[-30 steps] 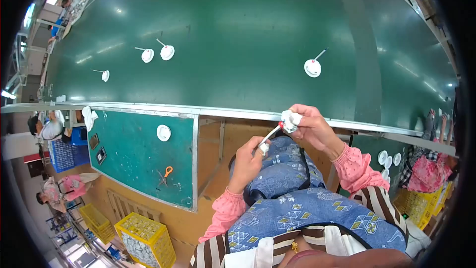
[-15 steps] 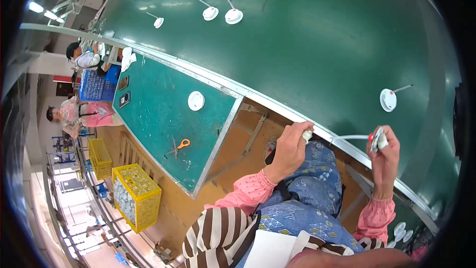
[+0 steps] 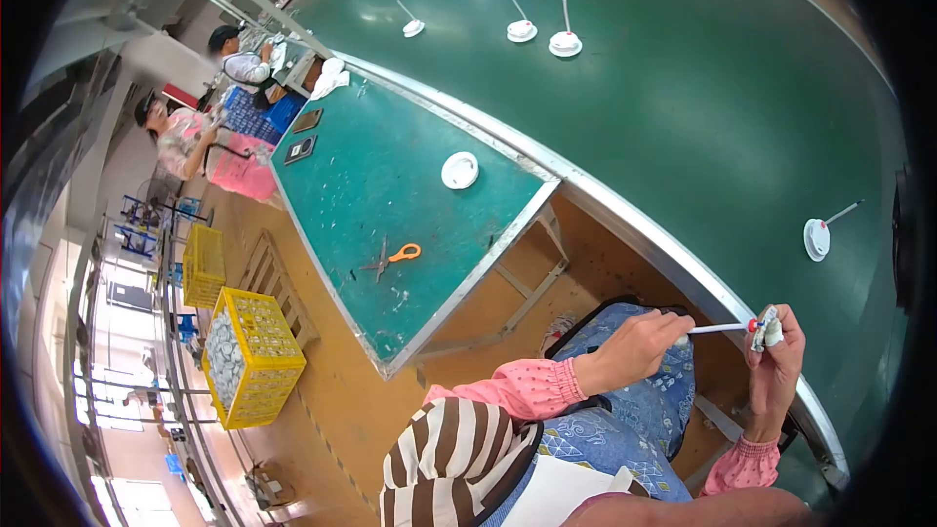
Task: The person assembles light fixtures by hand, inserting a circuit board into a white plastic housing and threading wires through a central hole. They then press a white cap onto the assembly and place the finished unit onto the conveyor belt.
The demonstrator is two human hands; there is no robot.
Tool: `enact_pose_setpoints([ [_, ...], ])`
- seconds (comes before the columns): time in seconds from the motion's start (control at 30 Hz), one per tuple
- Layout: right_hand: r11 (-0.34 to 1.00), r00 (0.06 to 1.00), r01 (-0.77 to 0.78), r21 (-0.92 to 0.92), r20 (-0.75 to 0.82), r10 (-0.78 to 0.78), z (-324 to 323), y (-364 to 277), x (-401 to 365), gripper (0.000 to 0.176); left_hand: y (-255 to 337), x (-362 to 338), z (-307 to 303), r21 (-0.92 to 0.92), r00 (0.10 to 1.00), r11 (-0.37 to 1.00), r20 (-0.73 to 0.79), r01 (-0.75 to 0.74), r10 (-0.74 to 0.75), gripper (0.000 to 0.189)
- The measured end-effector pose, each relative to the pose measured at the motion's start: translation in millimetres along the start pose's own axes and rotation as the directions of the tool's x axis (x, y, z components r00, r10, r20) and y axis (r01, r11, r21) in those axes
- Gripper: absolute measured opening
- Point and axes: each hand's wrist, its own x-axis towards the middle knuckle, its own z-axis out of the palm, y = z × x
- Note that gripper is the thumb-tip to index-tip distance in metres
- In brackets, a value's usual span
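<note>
My left hand (image 3: 636,344) is closed, its fingertips on the end of a thin white tube (image 3: 720,328). The tube runs to a red fitting (image 3: 753,325) on a small part with whitish and dark faces (image 3: 770,330), which my right hand (image 3: 778,363) pinches between thumb and fingers. Both hands are near the metal edge of the green belt. Beyond my right hand lies a white round piece with a red centre and a thin stem (image 3: 817,240). Whether anything else is inside my left palm is hidden.
Similar stemmed white pieces (image 3: 565,44) lie farther along the belt (image 3: 673,117). A green side table (image 3: 429,303) holds orange-handled scissors (image 3: 404,253), a white disc (image 3: 460,171) and two small dark rectangles. Yellow crates (image 3: 256,361) stand on the floor. Two people (image 3: 244,66) are at the left.
My left hand has turned and now grips the tube's free end, which was loose before. The right hand still holds the part. The camera view has swung left, shifting the scene rightward.
</note>
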Motion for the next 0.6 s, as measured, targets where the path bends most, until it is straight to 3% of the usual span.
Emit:
enact_pose_setpoints([
  [0.1,0.997,0.996,0.072,0.025,0.041,-0.073,-1.7,2.2,-14.5,0.024,11.8,-25.4,-8.8,0.006,0.996,0.996,0.03,-0.086,0.086,0.038],
  [0.13,0.996,0.995,-0.012,0.087,0.1,0.003,-2.1,1.6,-18.6,0.021,16.8,-33.7,-11.6,0.021,0.994,0.996,0.054,-0.091,0.09,0.038],
  [0.23,0.987,0.995,-0.089,0.133,0.053,0.083,18.0,18.2,-37.6,0.018,19.0,-64.5,-14.8,0.076,0.992,0.991,0.055,-0.113,0.109,0.037],
  [0.27,0.984,0.988,-0.105,0.147,0.131,0.086,21.3,19.5,-42.7,0.018,15.2,-75.1,-13.9,0.09,0.991,0.988,0.046,-0.126,0.122,0.037],
  [0.33,0.977,0.989,-0.004,0.214,0.145,-0.028,22.4,14.0,-48.5,0.019,6.4,-89.8,-37.5,0.233,0.992,0.966,0.076,-0.115,0.099,0.035],
  [0.37,0.972,0.986,0.067,0.226,0.136,-0.1,17.0,7.5,-51.2,0.02,-4.8,-95.3,-53.9,0.275,0.996,0.957,0.016,-0.088,0.087,0.03],
  [0.47,0.981,0.982,0.172,0.092,0.056,-0.178,0.7,-3.1,-62.9,0.023,-33.4,-88.1,-132.7,0.536,0.988,0.84,-0.153,0.089,-0.007,0.02],
  [0.5,0.985,0.986,0.162,0.06,0.038,-0.165,-3.6,-1.6,-67.1,0.023,-49.9,-84.4,-154.1,0.562,0.93,0.751,-0.311,0.347,-0.197,0.019],
  [0.57,0.992,0.993,0.108,0.063,0.03,-0.11,-10.4,11.0,-69.4,0.023,-96.2,-67.3,-208.3,0.641,0.882,0.677,-0.471,0.362,-0.026,0.04],
  [0.6,0.994,0.996,0.084,0.067,0.025,-0.086,-14.1,19.5,-68.9,0.024,-120.7,-60.6,-227.0,0.671,0.834,0.555,-0.546,0.492,-0.08,0.05],
])
